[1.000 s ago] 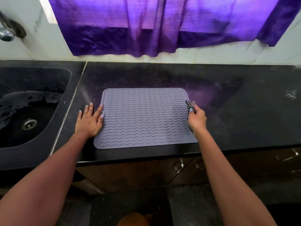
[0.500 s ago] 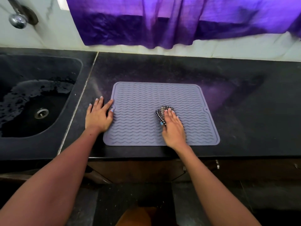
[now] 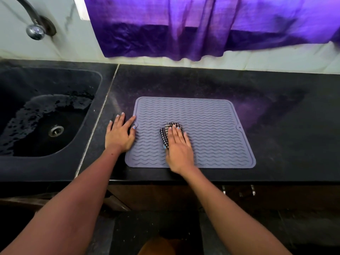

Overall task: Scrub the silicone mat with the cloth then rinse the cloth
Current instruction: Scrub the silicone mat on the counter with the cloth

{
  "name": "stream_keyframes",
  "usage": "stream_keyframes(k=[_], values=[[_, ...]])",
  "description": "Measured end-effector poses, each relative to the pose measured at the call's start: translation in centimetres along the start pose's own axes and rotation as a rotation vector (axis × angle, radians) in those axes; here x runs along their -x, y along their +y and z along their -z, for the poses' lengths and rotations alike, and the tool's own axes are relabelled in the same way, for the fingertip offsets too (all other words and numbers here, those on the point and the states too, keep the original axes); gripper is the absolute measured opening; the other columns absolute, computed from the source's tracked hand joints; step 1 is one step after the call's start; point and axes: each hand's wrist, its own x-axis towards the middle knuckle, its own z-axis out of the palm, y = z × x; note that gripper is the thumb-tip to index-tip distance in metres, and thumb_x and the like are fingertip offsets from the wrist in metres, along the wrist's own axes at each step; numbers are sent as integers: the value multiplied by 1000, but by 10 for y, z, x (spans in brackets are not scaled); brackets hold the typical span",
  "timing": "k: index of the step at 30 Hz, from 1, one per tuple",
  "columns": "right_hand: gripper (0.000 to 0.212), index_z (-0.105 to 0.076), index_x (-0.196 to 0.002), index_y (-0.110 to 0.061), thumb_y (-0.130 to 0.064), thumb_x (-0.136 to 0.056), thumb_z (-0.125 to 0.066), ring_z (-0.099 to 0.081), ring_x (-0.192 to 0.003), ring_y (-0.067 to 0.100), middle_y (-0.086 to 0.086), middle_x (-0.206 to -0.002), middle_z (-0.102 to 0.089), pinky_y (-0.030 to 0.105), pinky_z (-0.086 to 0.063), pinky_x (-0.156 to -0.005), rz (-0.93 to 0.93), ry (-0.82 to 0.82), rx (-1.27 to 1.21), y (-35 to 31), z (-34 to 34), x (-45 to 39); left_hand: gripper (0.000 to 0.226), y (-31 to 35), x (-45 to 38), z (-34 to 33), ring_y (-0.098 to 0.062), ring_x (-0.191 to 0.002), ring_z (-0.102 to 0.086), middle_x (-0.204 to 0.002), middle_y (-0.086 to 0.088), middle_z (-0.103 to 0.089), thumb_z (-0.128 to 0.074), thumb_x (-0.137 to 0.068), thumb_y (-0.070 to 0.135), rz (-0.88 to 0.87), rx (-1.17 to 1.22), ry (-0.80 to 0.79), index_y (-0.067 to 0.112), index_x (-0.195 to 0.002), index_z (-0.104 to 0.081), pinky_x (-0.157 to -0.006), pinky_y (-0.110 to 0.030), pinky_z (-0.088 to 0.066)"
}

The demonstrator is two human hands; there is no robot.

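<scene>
A grey silicone mat (image 3: 211,126) with wavy ridges lies flat on the black counter (image 3: 285,135). My right hand (image 3: 179,148) presses a bunched black-and-white checked cloth (image 3: 165,134) onto the mat's left-middle area; most of the cloth is under my palm and fingers. My left hand (image 3: 119,134) lies flat with fingers spread at the mat's left edge, thumb and forefinger resting on the mat's rim.
A black sink (image 3: 46,115) with a wet basin and metal drain (image 3: 56,130) sits to the left. A chrome tap (image 3: 35,30) hangs above it on the wall. A purple curtain (image 3: 202,26) hangs behind the counter. Cabinet handles (image 3: 253,190) show below the counter edge.
My right hand with the cloth slid from the mat's right edge leftward to its left-middle. My left hand stayed at the left edge. The camera view shifted left.
</scene>
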Motion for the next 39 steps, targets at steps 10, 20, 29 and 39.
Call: stream_keyframes(k=[10, 20, 29, 39], values=[[48, -30, -145, -22, -18, -98, -41, -46, -114, 13, -5, -140, -45, 25, -41, -92, -178, 38, -500, 8, 7, -15, 48, -2, -1, -2, -21, -145, -10, -157, -6, -16, -32, -97, 37, 9, 2, 0, 34, -145, -29, -118, -41, -4], [63, -2, -149, -9, -24, -98, -34, 5, -147, 19, 7, -159, 1, 34, 7, -117, 99, -68, 50, -27, -12, -30, 60, 0, 1, 0, -22, -145, -13, -156, -7, -21, -15, -88, 44, 6, 34, 24, 33, -143, -33, -118, -42, -6], [54, -24, -148, -18, -15, -97, -41, -18, -144, 14, -1, -156, -20, 27, -8, -115, 83, -144, -257, -10, -5, -46, 59, 0, 3, 0, -22, -145, -12, -156, -7, -20, -16, -88, 44, 8, 18, 16, 33, -144, -31, -118, -41, -5], [53, -24, -147, -9, -11, -97, -41, -14, -145, 19, 6, -156, -20, 29, -5, -117, -30, 56, -371, -37, 19, -89, 59, 2, 2, 2, -18, -146, -3, -159, -3, -8, -8, -90, 47, 19, -45, -55, 36, -148, -14, -118, -40, 0]])
